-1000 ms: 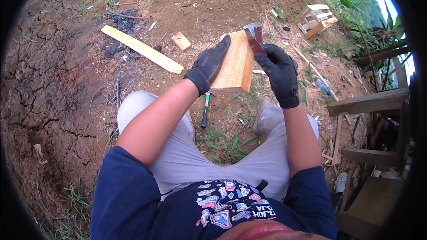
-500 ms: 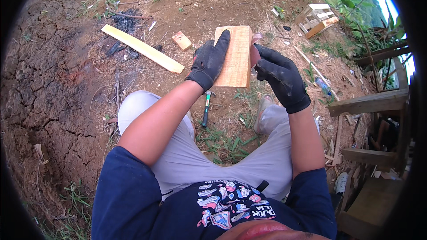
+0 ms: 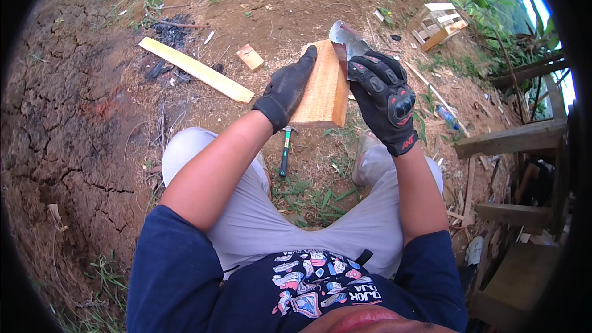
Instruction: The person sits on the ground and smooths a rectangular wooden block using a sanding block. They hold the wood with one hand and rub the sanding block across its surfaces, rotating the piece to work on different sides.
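A thick wooden block (image 3: 320, 95), light and rough-grained, is held up in front of me above the ground. My left hand (image 3: 286, 88), in a black glove, grips its left side, thumb along the upper face. In my gloved right hand (image 3: 385, 98) is a bent sheet of sandpaper (image 3: 349, 38), reddish-brown on one side and pale grey on the other. It lies against the block's right edge, its upper end curling away. My right fingers are folded over it; their tips are partly hidden.
A hammer (image 3: 286, 151) lies on the ground between my feet. Beyond my left hand are a long plank (image 3: 194, 69) and a small wood piece (image 3: 250, 57). A slatted crate (image 3: 436, 24) stands far right; wooden framing (image 3: 512, 139) rises at the right.
My right hand has turned so its knuckled back shows, and the sandpaper has moved up along the block's edge, showing its grey side. The block has tilted slightly and shifted a little nearer.
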Action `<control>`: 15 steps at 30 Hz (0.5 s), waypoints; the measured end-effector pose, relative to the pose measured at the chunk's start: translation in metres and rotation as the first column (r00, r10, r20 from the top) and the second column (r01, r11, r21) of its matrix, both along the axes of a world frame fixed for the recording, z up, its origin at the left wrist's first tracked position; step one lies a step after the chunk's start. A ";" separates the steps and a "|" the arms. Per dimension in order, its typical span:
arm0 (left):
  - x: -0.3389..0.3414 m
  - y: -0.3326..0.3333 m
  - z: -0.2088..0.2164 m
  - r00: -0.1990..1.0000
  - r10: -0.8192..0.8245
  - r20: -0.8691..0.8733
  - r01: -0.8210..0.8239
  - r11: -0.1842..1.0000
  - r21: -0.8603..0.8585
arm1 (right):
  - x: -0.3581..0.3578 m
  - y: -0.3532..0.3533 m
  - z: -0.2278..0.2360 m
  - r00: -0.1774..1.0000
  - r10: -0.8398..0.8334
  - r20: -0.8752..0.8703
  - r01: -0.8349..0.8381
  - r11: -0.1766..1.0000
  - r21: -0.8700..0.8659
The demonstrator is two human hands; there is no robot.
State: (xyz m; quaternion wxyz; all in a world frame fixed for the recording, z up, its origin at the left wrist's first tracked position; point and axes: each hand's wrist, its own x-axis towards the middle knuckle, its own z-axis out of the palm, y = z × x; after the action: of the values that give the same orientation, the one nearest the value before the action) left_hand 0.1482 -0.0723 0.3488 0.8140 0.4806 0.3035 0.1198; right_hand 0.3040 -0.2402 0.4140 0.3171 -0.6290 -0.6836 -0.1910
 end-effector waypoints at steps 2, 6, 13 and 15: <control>0.000 -0.002 -0.004 0.996 0.042 -0.084 -0.030 0.990 0.135 | -0.002 -0.002 -0.001 0.999 -0.021 -0.039 0.021 1.000 0.000; 0.000 -0.009 0.007 0.980 0.106 -0.169 -0.063 0.969 0.241 | 0.003 -0.001 0.002 0.981 0.005 -0.195 -0.008 1.000 -0.012; -0.005 0.001 0.020 0.907 0.262 -0.330 -0.037 0.830 0.556 | 0.010 -0.007 0.022 0.673 -0.290 -0.681 0.121 0.951 -0.286; -0.005 0.005 0.023 0.912 0.294 -0.286 -0.049 0.770 0.636 | 0.035 -0.008 -0.004 0.632 -0.225 -0.742 0.094 0.972 -0.214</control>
State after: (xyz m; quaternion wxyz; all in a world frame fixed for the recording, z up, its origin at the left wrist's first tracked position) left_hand 0.1436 -0.0673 0.3714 0.5254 0.7026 0.4386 0.1947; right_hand 0.3388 -0.2482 0.4096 0.5066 -0.7315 -0.4411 0.1174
